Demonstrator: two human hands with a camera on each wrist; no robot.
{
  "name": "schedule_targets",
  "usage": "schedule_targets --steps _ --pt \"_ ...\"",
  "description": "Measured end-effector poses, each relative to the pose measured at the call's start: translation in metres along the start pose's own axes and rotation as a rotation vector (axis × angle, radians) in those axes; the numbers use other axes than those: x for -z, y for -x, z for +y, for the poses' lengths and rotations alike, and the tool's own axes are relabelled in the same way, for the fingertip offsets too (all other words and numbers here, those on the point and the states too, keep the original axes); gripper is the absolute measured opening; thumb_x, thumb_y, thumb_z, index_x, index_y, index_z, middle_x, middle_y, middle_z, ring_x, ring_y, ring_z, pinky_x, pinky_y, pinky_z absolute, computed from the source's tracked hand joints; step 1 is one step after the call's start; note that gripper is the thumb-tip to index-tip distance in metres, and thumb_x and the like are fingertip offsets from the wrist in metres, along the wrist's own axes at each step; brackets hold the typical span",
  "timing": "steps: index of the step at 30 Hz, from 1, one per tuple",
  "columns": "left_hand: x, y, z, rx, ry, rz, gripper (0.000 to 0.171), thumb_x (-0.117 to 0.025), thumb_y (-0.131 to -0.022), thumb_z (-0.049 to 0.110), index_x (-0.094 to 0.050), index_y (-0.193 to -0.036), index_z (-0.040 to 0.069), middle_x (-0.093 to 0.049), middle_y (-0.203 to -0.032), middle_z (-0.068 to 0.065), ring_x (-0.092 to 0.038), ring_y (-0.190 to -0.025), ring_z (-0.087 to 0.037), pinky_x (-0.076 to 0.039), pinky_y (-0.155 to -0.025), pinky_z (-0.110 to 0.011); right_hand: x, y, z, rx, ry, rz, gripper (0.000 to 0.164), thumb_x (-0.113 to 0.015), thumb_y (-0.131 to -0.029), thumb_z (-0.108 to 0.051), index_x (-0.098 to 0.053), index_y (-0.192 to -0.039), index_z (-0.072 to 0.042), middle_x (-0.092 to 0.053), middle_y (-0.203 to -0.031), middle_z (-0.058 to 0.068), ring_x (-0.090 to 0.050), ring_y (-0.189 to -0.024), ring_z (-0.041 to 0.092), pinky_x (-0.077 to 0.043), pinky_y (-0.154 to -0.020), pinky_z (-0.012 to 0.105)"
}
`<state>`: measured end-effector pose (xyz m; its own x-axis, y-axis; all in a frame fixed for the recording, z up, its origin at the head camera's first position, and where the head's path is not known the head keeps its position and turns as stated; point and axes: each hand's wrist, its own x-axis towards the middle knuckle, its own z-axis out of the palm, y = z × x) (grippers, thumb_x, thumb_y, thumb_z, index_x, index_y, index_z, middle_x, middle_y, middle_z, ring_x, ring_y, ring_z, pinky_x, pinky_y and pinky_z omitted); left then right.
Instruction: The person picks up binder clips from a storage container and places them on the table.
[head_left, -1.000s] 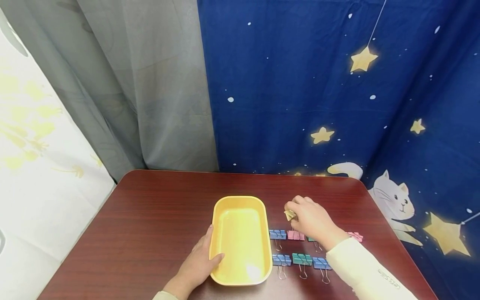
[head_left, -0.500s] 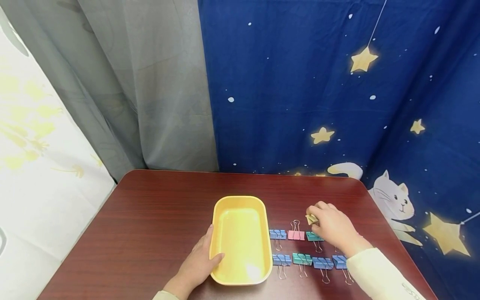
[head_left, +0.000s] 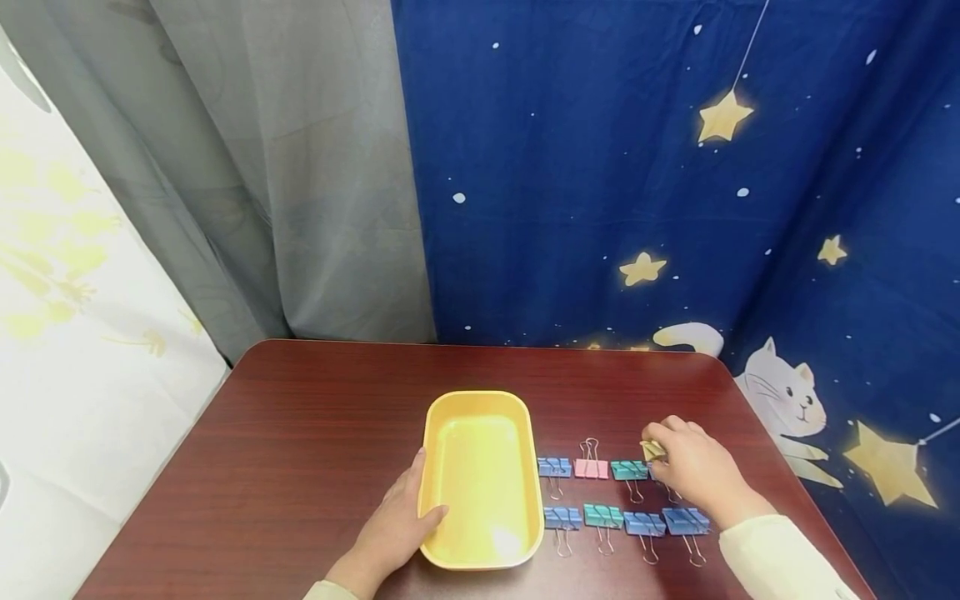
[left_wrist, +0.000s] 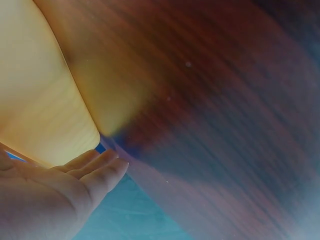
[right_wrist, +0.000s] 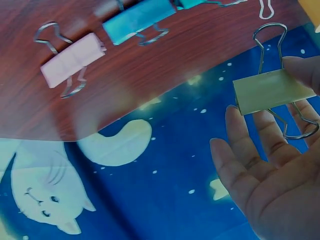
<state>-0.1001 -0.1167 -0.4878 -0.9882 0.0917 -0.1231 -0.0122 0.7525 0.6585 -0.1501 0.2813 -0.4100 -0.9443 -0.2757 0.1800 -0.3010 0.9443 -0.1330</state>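
My right hand (head_left: 697, 467) pinches a yellow binder clip (right_wrist: 270, 90) between thumb and fingers, above the right end of the back row of clips. In the right wrist view its wire handles stick out on both sides. The left hand (head_left: 393, 521) grips the left wall of a yellow plastic tray (head_left: 536, 467), thumb over the rim and fingers along the outside. Right of the tray lie two rows of binder clips, among them a pink clip (head_left: 592, 469), a green clip (head_left: 628, 471) and a blue clip (head_left: 686, 522). The right hand hides part of the back row.
Everything rests on a dark red wooden table (head_left: 300, 450). A grey curtain (head_left: 337, 208) and a blue starry curtain (head_left: 562, 208) hang behind its far edge. A white cloth (head_left: 90, 375) hangs at the left.
My right hand has moved to the right with the yellow clip, uncovering the pink and green clips behind it and a blue clip in the front row. Left hand and tray stay put.
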Motion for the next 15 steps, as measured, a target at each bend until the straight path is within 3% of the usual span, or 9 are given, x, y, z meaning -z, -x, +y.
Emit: schedule_targets --steps 15 --pt "0.003 0.002 0.001 -0.016 0.002 -0.01 0.089 -0.065 -0.09 0.041 -0.012 -0.156 0.012 -0.033 -0.151 -0.023 -0.031 -0.138 -0.042 -0.032 -0.105 -0.061 -0.002 0.03 0.03 -0.07 -0.017 -0.038 0.031 -0.079 -0.066 -0.009 -0.065 -0.094 -0.014 -0.058 -0.086 0.002 -0.053 -0.076 0.024 -0.052 -0.067 0.049"
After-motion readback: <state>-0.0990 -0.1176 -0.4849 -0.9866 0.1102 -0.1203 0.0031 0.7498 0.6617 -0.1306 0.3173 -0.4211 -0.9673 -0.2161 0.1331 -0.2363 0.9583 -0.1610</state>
